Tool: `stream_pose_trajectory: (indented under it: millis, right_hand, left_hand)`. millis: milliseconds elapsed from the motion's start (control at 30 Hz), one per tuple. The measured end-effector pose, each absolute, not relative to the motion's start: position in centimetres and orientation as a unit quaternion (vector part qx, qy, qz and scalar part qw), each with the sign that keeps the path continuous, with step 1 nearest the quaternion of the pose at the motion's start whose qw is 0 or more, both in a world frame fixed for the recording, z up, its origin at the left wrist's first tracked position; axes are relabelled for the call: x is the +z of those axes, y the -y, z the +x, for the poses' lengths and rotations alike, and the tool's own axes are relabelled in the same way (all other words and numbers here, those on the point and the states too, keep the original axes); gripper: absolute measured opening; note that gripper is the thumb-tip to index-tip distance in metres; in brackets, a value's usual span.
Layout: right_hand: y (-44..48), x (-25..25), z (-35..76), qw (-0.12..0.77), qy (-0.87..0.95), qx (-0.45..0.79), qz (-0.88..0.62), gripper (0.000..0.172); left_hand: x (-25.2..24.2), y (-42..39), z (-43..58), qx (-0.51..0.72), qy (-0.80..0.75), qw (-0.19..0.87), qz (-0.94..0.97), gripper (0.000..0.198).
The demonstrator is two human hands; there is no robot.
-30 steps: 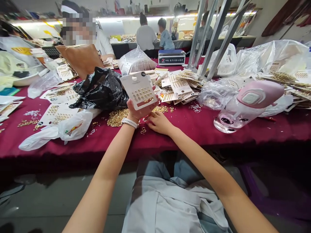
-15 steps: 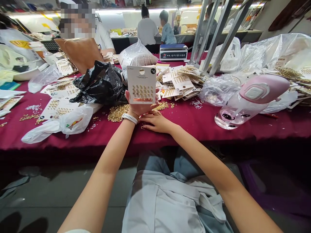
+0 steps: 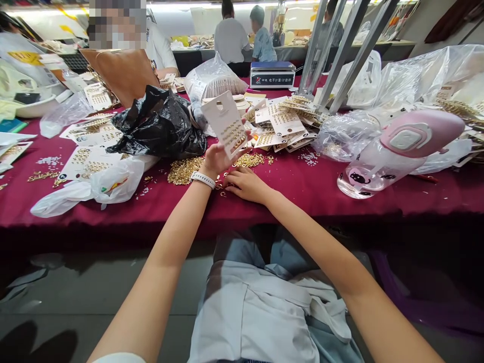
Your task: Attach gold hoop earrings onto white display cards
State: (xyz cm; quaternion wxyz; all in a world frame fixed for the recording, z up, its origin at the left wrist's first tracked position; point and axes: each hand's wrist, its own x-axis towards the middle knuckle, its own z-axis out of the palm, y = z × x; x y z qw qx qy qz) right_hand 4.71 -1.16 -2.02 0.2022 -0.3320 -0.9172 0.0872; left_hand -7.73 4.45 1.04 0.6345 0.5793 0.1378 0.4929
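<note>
My left hand (image 3: 219, 160), with a white band on its wrist, grips a white earring card (image 3: 224, 120). Rows of small gold earrings show on the card, which is tilted and turned partly sideways. My right hand (image 3: 247, 184) lies low on the maroon cloth (image 3: 302, 194), its fingers loosely spread beside a few loose gold hoops (image 3: 222, 193); whether the fingertips touch any is too small to tell. Around my hands lie a heap of gold earrings (image 3: 184, 171) and a second gold heap (image 3: 250, 160).
Piled earring cards (image 3: 285, 123) lie behind my hands, near a scale (image 3: 272, 75) and metal posts (image 3: 348, 60). A pink-lidded bottle (image 3: 381, 169) leans at right. At left are a black plastic bag (image 3: 159, 123), a white bag (image 3: 117, 184) and a brown bag (image 3: 123, 73). A person (image 3: 159, 48) sits opposite.
The earring card in my left hand has gone from upright and facing me to tilted and turned sideways. My right hand has shifted slightly, staying low on the cloth.
</note>
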Motion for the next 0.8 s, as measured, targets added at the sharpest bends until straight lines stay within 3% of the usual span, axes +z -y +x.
stream_pose_trajectory:
  millis: [100,267,367,600,800]
  right_hand:
    - [1.1,-2.1,4.9,0.205,0.904,0.088,-0.366,0.034]
    - [1.2,-2.0,5.0,0.201,0.897,0.096,-0.382,0.024]
    - [1.2,-2.0,5.1,0.208,0.893,0.096,-0.388,0.027]
    - [0.6,-2.7,5.0,0.224,0.871,0.123,-0.420,0.019]
    - [0.5,-2.2,4.9,0.263,0.857,0.159,-0.414,0.012]
  left_hand:
    - [1.3,-4.9,-7.2,0.545,-0.180,0.573,0.585,0.078]
    - [0.9,-5.8,-7.5,0.553,-0.197,0.527,0.615,0.078]
    - [0.6,-6.2,-7.7,0.539,-0.194,0.521,0.633,0.079]
    - [0.0,-7.4,-7.6,0.479,-0.180,0.488,0.708,0.096]
    - [-0.1,-6.4,-7.0,0.454,-0.182,0.555,0.673,0.092]
